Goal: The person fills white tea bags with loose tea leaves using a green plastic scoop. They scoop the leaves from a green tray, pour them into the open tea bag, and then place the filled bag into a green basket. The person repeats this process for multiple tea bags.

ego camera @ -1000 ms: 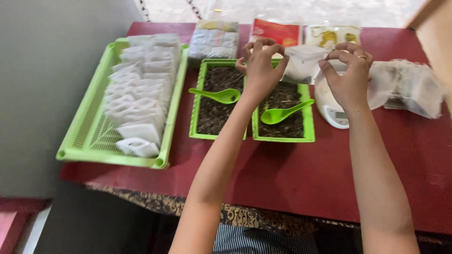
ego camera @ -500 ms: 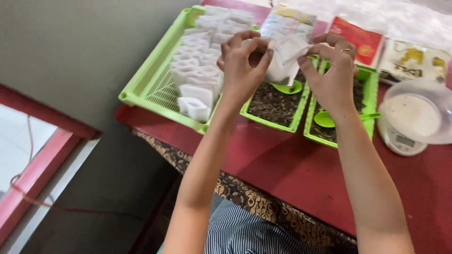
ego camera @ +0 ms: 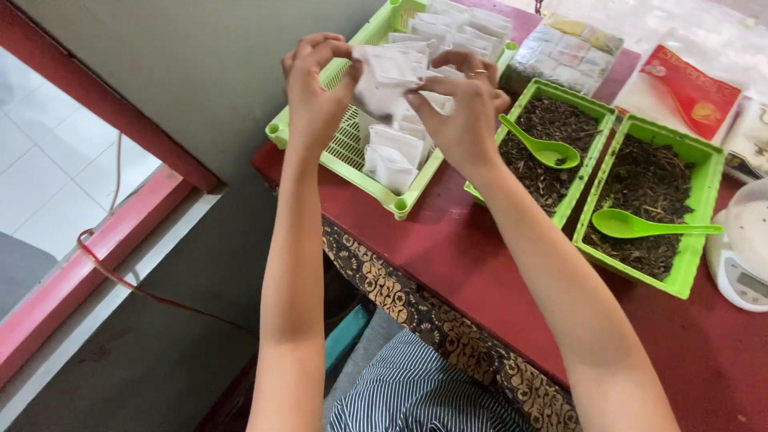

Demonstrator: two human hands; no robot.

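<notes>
Both my hands hold a small white filled sachet [ego camera: 390, 76] up above the near end of a green slotted tray [ego camera: 336, 152]. My left hand [ego camera: 316, 84] pinches its left edge and my right hand [ego camera: 464, 108], with a ring on one finger, grips its right side. Several more white sachets [ego camera: 394, 156] lie in rows in the tray below. To the right stand two green trays of dark loose tea, the nearer one [ego camera: 552, 144] and the farther one [ego camera: 652, 200], each with a green spoon [ego camera: 544, 148] resting in it.
A white kitchen scale [ego camera: 744, 256] sits at the right table edge. A red packet [ego camera: 688, 84] and a clear bag of sachets [ego camera: 568, 52] lie at the back. The red table [ego camera: 480, 256] has a patterned cloth border. Left is a grey wall and floor below.
My hands carried the sachet leftwards from over the tea trays to above the sachet tray. The view swung left, bringing the wall and floor into sight.
</notes>
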